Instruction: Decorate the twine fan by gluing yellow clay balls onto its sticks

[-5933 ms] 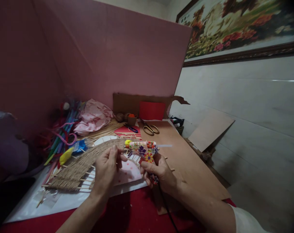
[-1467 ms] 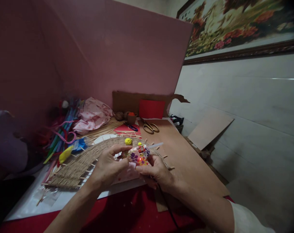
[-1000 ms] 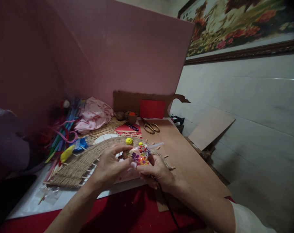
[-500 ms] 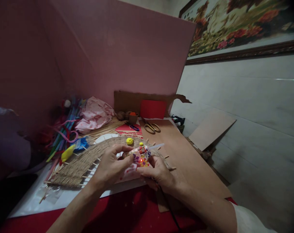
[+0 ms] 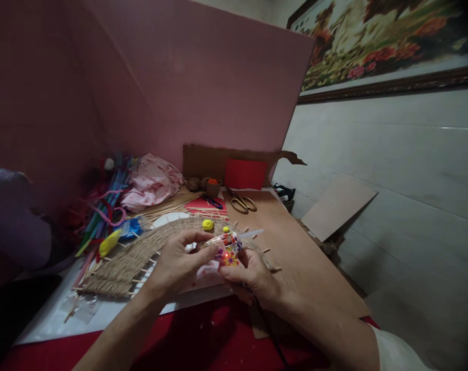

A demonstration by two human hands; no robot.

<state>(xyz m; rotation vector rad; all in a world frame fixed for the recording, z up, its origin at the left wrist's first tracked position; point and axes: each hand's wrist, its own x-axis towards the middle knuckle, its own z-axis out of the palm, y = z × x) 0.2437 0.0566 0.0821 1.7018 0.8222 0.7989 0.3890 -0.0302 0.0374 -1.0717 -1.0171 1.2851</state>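
My right hand (image 5: 255, 273) is closed round a flower-patterned glue gun (image 5: 230, 252) with a small red light on. A translucent glue stick (image 5: 253, 233) pokes out of its right end, and a black cord (image 5: 270, 330) trails down from it. At the gun's left end my left hand (image 5: 182, 260) is closed, thumb and fingers pinched; what lies between them is mostly hidden. Under both hands spreads an arc of twine woven over sticks (image 5: 121, 270). Two yellow lumps (image 5: 207, 224), one larger, rest on the arc just beyond the gun. Some pink-spotted cloth shows below the hands.
Gold-handled scissors (image 5: 241, 202) lie on the brown board (image 5: 295, 252). Further back are a red card (image 5: 245, 173), a small brown cup (image 5: 212, 188) and crumpled pink cloth (image 5: 154, 183). Pipe cleaners (image 5: 112, 193), a yellow packet (image 5: 110, 243) and a blue packet (image 5: 131, 228) sit at left.
The whole view has shifted very slightly. Both hands keep their hold around the glue gun, with hardly any movement.
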